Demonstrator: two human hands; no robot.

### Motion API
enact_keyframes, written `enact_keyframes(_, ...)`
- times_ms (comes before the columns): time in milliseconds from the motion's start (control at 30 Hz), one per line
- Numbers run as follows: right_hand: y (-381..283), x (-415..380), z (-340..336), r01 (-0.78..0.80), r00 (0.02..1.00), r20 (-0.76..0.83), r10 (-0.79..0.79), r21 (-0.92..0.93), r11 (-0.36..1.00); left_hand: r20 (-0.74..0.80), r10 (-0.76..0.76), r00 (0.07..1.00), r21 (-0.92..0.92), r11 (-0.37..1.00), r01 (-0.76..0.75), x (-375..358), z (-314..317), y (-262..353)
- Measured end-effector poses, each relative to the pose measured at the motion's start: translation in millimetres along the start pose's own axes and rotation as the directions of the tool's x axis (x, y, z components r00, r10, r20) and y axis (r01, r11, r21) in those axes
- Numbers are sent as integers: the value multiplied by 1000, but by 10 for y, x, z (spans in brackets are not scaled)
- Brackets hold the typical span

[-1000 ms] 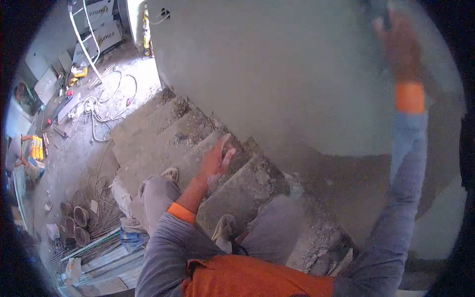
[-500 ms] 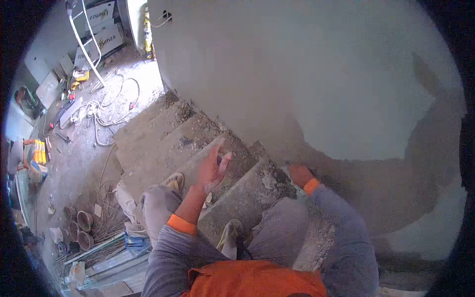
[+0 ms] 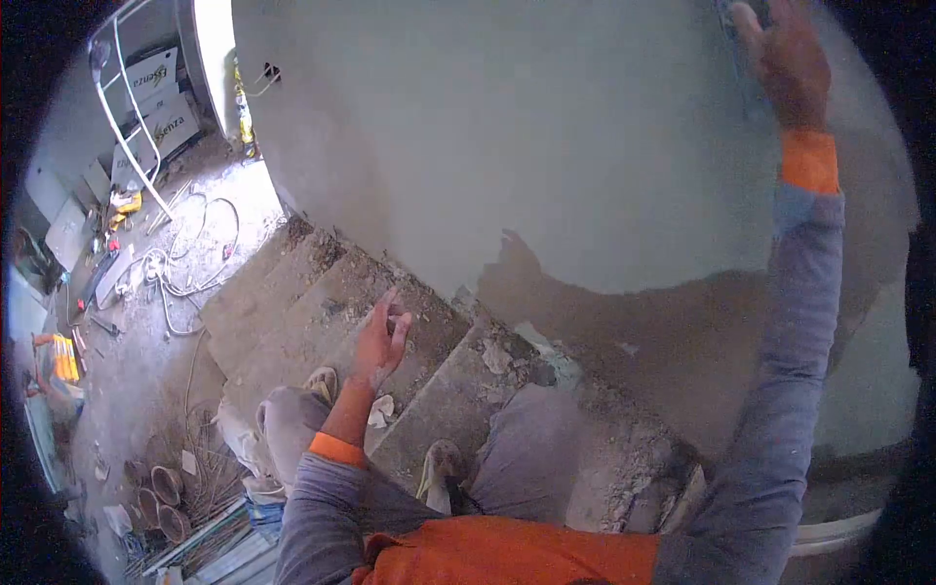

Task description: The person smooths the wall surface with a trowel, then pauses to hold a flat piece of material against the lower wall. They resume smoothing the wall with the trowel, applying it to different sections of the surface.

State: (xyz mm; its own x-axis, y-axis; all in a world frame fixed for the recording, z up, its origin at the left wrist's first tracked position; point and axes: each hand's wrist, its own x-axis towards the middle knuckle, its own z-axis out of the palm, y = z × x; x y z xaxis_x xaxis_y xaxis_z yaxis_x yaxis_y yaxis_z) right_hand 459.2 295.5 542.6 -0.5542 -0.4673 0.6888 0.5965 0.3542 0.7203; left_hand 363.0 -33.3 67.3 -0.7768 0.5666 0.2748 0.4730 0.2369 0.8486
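My right hand (image 3: 795,68) is raised at the upper right, wrapped round what looks like a plastering trowel (image 3: 745,73). Only a bluish strip of its blade shows, flat against the wall (image 3: 585,166); the hand hides the rest. Smooth grey-green plaster covers much of this wall, with a darker brown patch (image 3: 624,322) below. Over the dusty steps (image 3: 292,302) hangs my left hand (image 3: 380,341), empty, its thumb apart from loosely bent fingers. Rubble (image 3: 497,356) lies along the foot of the wall, between the steps and the plaster.
Loose cable (image 3: 175,273) coils on the lit floor at left, near a white metal ladder-like frame (image 3: 127,127). Several round pots (image 3: 166,483) and long metal strips (image 3: 210,536) lie at lower left. At the far left edge, a person's arm (image 3: 44,341) shows.
My right hand has swept from low by the steps up the wall to the upper right, arm now outstretched. My left hand stays over the steps. The view has shifted slightly right.
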Motion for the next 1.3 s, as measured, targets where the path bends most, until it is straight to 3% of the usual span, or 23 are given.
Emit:
enact_keyframes(133,-729,-559,-44,-109,966,259,9,373,921,97,-118,988,-35,992,122,23,54,24)
enact_keyframes(167,-1126,-805,-201,-149,767,638,-74,289,945,123,-156,980,-38,986,162,25,50,16)
enact_keyframes(200,-1545,-1169,-441,-61,678,719,-153,262,963,110,-132,985,-27,990,135,27,47,7)
enact_keyframes(233,-1873,-1822,-522,117,808,511,-293,349,930,97,-103,990,-13,994,105,4,43,-11)
enact_keyframes(267,-2132,-2340,-662,28,589,661,-465,558,829,79,-70,994,0,998,70,-6,16,-17)
enact_keyframes(300,-2331,-3213,-701,105,689,422,-589,746,658,86,-96,992,-18,995,98,-24,-41,2)
enact_keyframes(433,-2546,-4625,-1291,-356,295,594,-748,795,491,-21,-58,998,16,998,59,-74,-234,-6)
enact_keyframes(467,-2631,-5011,-1183,-188,365,462,-809,887,422,-69,-13,998,61,998,17,-83,-283,-30)
enact_keyframes(567,-2351,-3984,-1216,-251,471,562,-680,824,507,-47,-110,993,-2,994,110,-84,-369,-64)
enact_keyframes(600,-2303,-3687,-975,-406,463,644,-610,765,500,-58,-99,993,-2,995,99,-92,-353,-73)
enact_keyframes(667,-1799,-1891,-862,-467,349,864,-362,495,732,-75,-74,994,8,997,75,-85,-302,-103)
enact_keyframes(700,-1544,-1570,-654,-228,676,710,-196,455,861,-42,-89,995,-17,996,89,-85,-279,-95)
enact_keyframes(733,-1183,-1080,-618,-160,866,484,-123,502,850,-12,-105,994,-39,994,104,-79,-254,-80)
enact_keyframes(767,-821,-590,-583,-76,976,214,-39,506,859,15,-120,993,-60,991,121,-69,-235,-69)
enact_keyframes(800,-592,-282,-470,-107,988,145,54,386,916,20,-119,993,-75,990,120,-65,-213,-69)
enact_keyframes(833,-332,-17,-263,5,996,-87,18,258,966,25,-119,993,-91,988,121,-68,-188,-67)
enact_keyframes(900,48,444,34,39,978,-209,-23,72,997,23,-122,992,-89,988,124,-60,-140,-91)
enact_keyframes(1000,-132,624,152,-187,972,183,150,207,960,24,-106,994,-30,994,107,-23,-97,-84)
enact_keyframes(1067,-602,344,218,-65,968,251,6,228,972,42,-67,997,5,998,67,19,-134,7)
enact_keyframes(1167,-1685,-127,-96,-406,654,743,-146,507,760,47,-137,989,-13,990,138,-3,-25,-175)
enact_keyframes(1200,-2001,-373,-237,-370,586,776,-233,512,775,36,-137,990,-57,989,139,1,-41,-163)
enact_keyframes(1233,-2393,-986,-128,-153,742,597,-303,592,791,23,-137,990,-100,985,139,0,-77,-108)
enact_keyframes(1300,-2881,-1712,-197,-274,593,673,-442,685,675,-8,-123,992,-130,984,121,1,-161,-66)
